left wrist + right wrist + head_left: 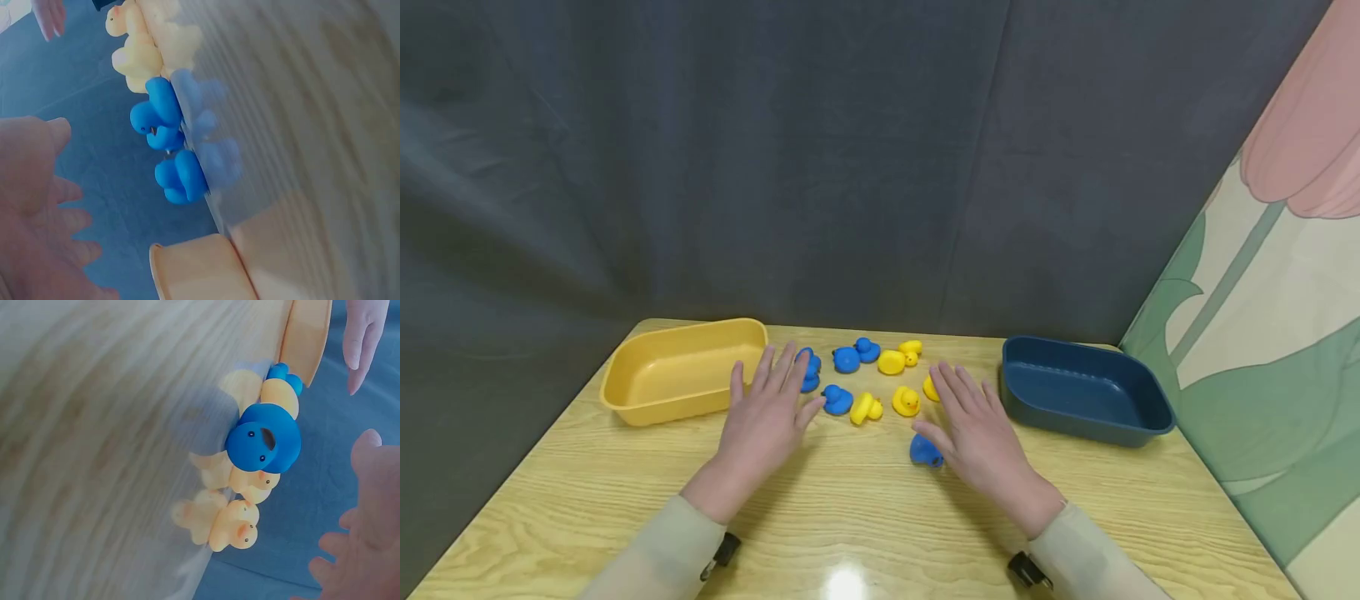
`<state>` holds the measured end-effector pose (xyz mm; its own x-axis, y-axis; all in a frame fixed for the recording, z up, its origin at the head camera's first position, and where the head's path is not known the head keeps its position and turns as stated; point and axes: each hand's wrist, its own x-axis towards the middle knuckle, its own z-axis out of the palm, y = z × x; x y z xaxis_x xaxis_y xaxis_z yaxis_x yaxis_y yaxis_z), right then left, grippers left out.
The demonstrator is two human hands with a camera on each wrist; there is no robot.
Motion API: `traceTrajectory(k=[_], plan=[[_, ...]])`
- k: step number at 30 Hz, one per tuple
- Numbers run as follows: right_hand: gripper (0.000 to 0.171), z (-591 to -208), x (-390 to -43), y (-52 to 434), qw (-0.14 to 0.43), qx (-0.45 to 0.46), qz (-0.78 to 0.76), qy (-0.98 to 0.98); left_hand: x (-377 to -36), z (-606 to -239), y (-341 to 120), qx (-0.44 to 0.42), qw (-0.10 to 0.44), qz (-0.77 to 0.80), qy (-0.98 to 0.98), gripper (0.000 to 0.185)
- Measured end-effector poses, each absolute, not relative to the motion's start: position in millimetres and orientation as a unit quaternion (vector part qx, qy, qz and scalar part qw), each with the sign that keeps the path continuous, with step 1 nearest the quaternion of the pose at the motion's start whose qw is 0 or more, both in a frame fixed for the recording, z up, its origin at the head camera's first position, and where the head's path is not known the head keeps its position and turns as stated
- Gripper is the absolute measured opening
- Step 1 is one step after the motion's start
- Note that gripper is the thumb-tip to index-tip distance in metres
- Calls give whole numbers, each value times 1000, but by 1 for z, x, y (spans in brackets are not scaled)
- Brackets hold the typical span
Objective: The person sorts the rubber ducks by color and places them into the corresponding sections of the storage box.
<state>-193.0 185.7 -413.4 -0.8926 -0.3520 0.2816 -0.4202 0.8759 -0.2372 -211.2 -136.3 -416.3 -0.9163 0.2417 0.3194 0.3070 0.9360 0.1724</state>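
Pale wood grain covers the table (865, 533), with a dark grey curtain hung behind it and a flowered panel off to the right. On the left side of the table sits a yellow tub (681, 371), on the right side a dark blue tub (1086, 392), and as far as I can see neither has anything in it. Between them lie the little rubber ducks, blue and yellow mixed together: a blue duck (838, 400) and a yellow duck (906, 402) near the middle, more of both colours behind them toward the curtain.

The person's left hand (765, 421) is spread flat and wide, fingers straight, holding nothing, its fingertips near a blue duck by the yellow tub. The right hand (979, 433) is just as open and empty, with one blue duck (925, 451) lying just beside its thumb; from here I can't tell whether they touch.

To my eye the sorting has not begun: every duck I can see is on the table, none in a tub, so all of it looks left to do.
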Motion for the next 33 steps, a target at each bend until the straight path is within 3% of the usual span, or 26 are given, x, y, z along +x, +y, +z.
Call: traceTrajectory(k=[33], plan=[[94, -421, -180, 199, 52, 198, 240, -949, -219, -411, -213, -69, 152, -179, -970, 77]])
